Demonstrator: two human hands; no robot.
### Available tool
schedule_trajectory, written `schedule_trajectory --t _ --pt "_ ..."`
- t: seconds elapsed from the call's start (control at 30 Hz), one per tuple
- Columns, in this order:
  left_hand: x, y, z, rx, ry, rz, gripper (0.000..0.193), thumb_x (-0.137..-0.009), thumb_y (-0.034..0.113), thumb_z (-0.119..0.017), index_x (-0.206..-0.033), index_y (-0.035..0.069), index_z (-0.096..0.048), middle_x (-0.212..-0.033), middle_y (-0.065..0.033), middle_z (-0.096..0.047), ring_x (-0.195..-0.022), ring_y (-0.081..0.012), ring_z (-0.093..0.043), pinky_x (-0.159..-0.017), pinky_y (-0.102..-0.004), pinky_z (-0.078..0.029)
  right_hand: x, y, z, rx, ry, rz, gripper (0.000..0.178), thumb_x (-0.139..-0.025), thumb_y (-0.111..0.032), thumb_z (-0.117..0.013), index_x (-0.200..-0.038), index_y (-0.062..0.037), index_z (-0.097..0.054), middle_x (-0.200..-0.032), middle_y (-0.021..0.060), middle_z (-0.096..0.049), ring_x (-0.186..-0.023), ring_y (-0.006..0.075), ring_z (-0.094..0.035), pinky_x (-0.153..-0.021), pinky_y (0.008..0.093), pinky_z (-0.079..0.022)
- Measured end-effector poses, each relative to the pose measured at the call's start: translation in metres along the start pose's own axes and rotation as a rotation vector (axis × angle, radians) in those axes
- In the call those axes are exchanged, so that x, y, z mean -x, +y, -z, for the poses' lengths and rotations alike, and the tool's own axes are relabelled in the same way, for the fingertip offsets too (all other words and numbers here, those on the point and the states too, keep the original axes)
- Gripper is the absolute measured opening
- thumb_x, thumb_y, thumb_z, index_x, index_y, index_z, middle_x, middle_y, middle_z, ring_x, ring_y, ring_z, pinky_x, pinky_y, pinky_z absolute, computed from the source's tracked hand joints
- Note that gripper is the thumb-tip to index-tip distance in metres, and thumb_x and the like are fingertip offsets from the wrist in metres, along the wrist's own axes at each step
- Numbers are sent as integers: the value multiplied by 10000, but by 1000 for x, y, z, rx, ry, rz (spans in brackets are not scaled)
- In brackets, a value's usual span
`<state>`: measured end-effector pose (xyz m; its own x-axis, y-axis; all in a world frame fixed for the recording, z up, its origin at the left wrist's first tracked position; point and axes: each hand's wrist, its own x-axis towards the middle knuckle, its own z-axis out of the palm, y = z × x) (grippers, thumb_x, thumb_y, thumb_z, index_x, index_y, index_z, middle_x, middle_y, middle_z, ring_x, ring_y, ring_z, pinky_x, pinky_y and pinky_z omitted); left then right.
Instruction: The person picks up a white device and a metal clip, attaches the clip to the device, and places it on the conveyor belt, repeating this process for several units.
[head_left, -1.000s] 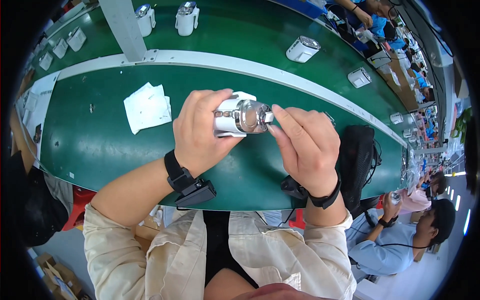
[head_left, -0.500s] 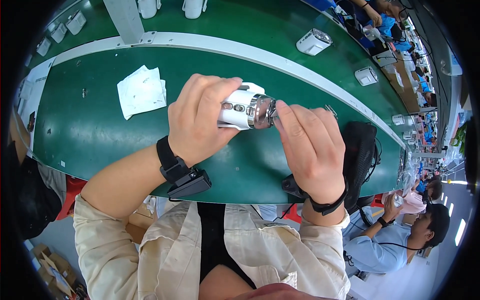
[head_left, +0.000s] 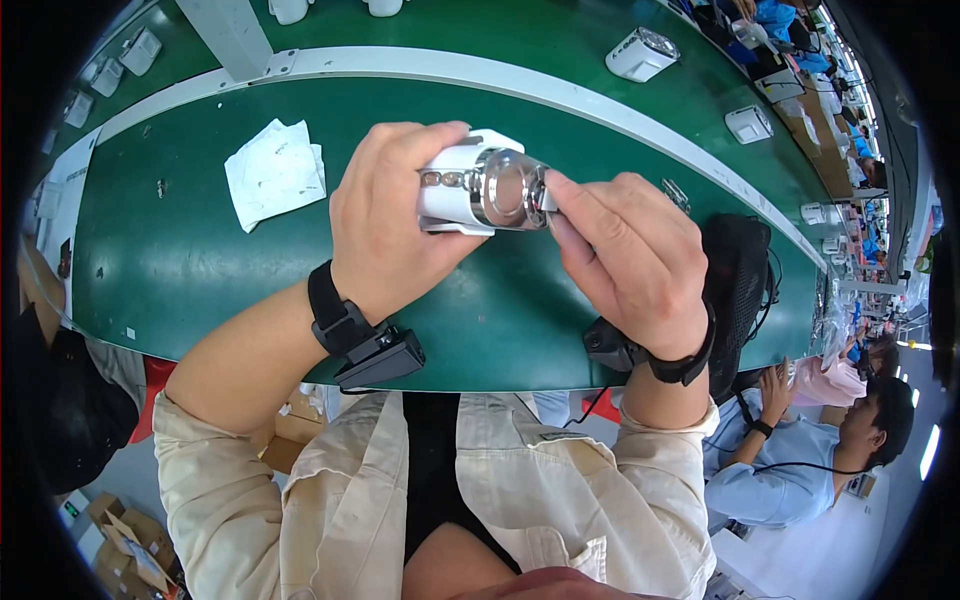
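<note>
My left hand is wrapped around a white cylindrical device, which lies sideways above the green table. Small round buttons or openings show along its upper side, and a shiny ring joins the body to a clear rounded end pointing right. At the tip of that end my right hand is closed, thumb and forefinger pinched together. What they pinch is small, pale and mostly hidden by the fingertips.
White paper sheets lie left of my hands on the green table. A black mesh pouch sits at right. Beyond a white rail stand more white devices. A co-worker in light blue sits at right.
The device has tilted, so its clear end shows more fully. My right hand has shifted slightly right and turned, still at the tip. The view has also shifted a little.
</note>
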<state>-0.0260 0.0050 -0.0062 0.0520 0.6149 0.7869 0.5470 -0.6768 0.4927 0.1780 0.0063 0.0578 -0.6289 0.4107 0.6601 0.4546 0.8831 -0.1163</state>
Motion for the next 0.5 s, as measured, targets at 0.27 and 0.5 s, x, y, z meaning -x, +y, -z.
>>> schedule_trajectory --t 0.27,0.5 --pt "7 -1 -5 230 -45 171 681 -591 149 -891 -1151 70 -513 -1025 -102 -600 -864 -259 -631 -708 -332 -529 6 -11 -14 -97 104 -100 375 -754 100 -662 -1127 64 -649 -733 122 -584 -594 230 -551 -530 305 -445" --pt "6 5 -4 408 -157 397 690 -628 142 -886 -1174 43 -476 -1053 -98 -590 -916 -220 -632 -785 -327 -529 2 -32 -15 -83 95 -236 385 -814 70 -621 -1199 62 -612 -708 104 -546 -566 207 -501 -527 298 -424"
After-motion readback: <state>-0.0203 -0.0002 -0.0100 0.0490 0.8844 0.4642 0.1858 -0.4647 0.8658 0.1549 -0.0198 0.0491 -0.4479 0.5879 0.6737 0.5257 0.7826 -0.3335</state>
